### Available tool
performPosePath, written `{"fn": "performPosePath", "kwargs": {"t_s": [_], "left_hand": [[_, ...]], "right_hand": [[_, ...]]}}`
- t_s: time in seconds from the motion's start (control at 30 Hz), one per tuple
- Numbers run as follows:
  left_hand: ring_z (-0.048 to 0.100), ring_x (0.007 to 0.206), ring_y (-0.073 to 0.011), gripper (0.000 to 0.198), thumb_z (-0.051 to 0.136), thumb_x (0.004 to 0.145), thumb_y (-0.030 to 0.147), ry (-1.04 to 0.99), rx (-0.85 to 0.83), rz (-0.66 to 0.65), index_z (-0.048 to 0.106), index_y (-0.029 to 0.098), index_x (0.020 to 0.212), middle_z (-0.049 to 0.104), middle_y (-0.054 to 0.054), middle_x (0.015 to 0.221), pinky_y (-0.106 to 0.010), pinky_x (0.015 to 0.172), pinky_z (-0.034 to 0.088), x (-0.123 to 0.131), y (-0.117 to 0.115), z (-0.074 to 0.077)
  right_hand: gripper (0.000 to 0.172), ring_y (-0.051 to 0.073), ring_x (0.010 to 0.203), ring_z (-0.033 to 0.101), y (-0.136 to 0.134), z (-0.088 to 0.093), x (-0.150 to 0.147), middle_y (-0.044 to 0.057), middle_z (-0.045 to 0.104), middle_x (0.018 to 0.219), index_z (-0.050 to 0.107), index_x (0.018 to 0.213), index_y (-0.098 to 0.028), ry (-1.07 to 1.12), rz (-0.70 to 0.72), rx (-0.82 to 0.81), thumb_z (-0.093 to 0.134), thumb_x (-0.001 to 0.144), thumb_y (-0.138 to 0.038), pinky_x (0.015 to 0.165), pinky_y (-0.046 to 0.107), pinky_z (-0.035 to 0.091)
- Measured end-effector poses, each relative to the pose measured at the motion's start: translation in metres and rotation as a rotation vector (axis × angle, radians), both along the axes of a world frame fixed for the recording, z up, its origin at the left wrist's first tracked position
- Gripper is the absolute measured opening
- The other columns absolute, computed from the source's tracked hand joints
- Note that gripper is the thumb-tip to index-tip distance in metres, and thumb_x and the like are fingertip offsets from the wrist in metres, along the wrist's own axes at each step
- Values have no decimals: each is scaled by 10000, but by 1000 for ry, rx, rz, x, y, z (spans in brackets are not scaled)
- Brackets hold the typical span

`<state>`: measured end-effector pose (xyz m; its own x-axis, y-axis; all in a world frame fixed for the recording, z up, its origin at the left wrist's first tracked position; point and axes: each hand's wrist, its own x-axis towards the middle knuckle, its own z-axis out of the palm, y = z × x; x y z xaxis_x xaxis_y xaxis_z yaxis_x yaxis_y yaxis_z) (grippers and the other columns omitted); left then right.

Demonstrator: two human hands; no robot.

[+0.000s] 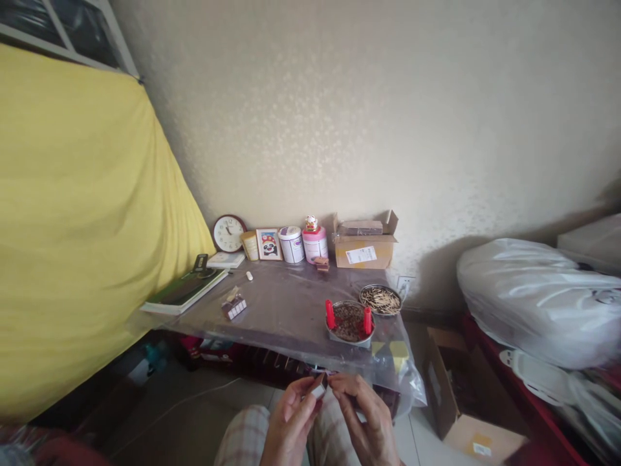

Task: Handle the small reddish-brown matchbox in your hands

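My left hand (295, 414) is closed around a small box (319, 387) with a white face and a brown side, held above my lap. Close against the box's dark right end, my right hand (365, 414) pinches with thumb and fingers. What lies between those fingertips is too small to make out. Beyond my hands, on the table (279, 307), stands a round dish (350, 321) of brown bits with two red upright pieces on its rim. Behind it sits a round tin (381, 300) of thin pale sticks. Several small brown-and-white boxes (235, 305) are grouped left of centre.
Along the wall stand a clock (229, 233), a yellow cup (250, 246), a framed picture (270, 244), two canisters (291, 244) and an open carton (363, 252). A book (187, 290) lies at left beside the yellow curtain (87, 226). Another carton (473, 408) is on the floor at right.
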<state>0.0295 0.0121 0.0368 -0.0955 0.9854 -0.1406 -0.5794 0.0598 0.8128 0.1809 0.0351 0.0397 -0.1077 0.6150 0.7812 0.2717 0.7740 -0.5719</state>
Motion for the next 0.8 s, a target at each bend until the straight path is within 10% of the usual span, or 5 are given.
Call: {"fn": "performPosePath", "kwargs": {"t_s": [0.8], "left_hand": [[678, 870, -174, 296, 819, 675, 368, 7, -20, 34, 743, 167, 879, 771, -64, 879, -276, 831, 522, 13, 1, 17]], "right_hand": [[249, 188, 844, 711, -3, 21, 15, 50, 735, 930, 646, 1016, -258, 18, -198, 112, 567, 887, -60, 740, 294, 580]]}}
